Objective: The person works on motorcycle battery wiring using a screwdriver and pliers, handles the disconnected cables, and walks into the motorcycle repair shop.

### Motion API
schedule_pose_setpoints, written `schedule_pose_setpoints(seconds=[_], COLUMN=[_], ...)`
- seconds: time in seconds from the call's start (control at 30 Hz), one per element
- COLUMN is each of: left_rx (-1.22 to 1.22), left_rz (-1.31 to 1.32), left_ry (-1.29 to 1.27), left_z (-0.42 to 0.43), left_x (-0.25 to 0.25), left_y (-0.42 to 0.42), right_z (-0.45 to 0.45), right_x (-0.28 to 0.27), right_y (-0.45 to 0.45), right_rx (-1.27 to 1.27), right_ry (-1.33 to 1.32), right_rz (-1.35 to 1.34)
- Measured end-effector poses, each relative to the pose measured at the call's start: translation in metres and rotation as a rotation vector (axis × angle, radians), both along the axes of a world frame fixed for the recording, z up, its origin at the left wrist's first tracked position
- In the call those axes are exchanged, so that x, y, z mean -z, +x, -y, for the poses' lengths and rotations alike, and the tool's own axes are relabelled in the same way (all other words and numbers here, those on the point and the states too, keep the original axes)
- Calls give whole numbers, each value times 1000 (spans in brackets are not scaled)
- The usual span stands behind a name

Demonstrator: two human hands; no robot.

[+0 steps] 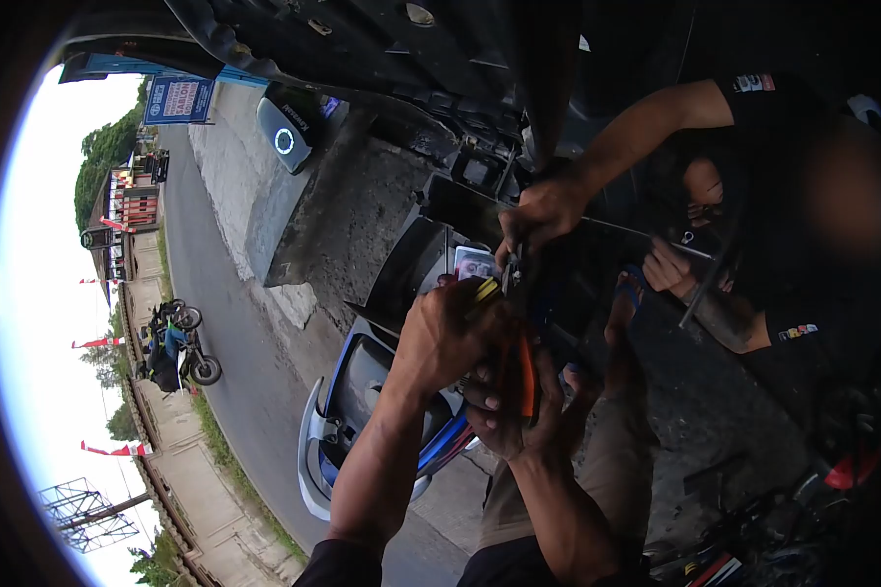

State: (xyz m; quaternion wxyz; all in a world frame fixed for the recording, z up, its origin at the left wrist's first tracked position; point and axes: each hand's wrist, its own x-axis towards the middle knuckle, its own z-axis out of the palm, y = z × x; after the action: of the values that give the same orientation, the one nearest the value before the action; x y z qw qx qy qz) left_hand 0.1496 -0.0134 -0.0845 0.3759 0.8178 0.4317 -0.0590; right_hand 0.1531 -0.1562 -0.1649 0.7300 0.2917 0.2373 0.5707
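Note:
My left hand is closed, with a yellow-and-black piece showing at its fingers; its kind is not clear. My right hand, just beside it, is wrapped round orange-handled pliers. Small metal parts, perhaps the pliers' jaws, show above both hands in shadow. A co-worker's hand reaches in from the right, its fingers close to that metal. Their other hand holds a thin metal rod. What lies between my hands is mostly hidden.
A blue-and-white motor scooter with its seat compartment showing stands beside my left arm. Dark vehicle bodywork hangs overhead. A co-worker in black sits at the right, a sandalled foot near my hands. A road with a parked motorbike lies left.

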Motion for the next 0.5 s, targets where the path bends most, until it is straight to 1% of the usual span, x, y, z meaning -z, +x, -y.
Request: schedule_pose_setpoints(seconds=[0.03, 0.1, 0.17, 0.3, 0.37, 0.4, 0.47, 0.5], left_rx=[111, 112, 113, 125, 135, 143, 155, 157], left_rz=[-36, -92, -147, -173, -188, -180, -172, -153], left_ry=[31, 36, 43, -9, -24, 6, 35, 44], left_z=[-1, 6, 10, 10, 10, 11, 12, 12], left_x=[0, -3, -3, 0, 5, 8, 12, 13], left_y=[1, 6, 9, 11, 10, 8, 5, 5], right_z=[-1, 0, -1, 0, 7, 9, 11, 11], right_x=[1, -2, -9, 1, 12, 15, 20, 19], right_y=[-1, -3, 0, 2, 6, 8, 12, 14], right_rx=[18, 44, 27, 28, -112, -108, -224, -219], right_ry=[-1, -8, -99, -11, -3, -4, -50, -50], right_rz=[3, 0, -4, -24, -5, -5, 26, 25])
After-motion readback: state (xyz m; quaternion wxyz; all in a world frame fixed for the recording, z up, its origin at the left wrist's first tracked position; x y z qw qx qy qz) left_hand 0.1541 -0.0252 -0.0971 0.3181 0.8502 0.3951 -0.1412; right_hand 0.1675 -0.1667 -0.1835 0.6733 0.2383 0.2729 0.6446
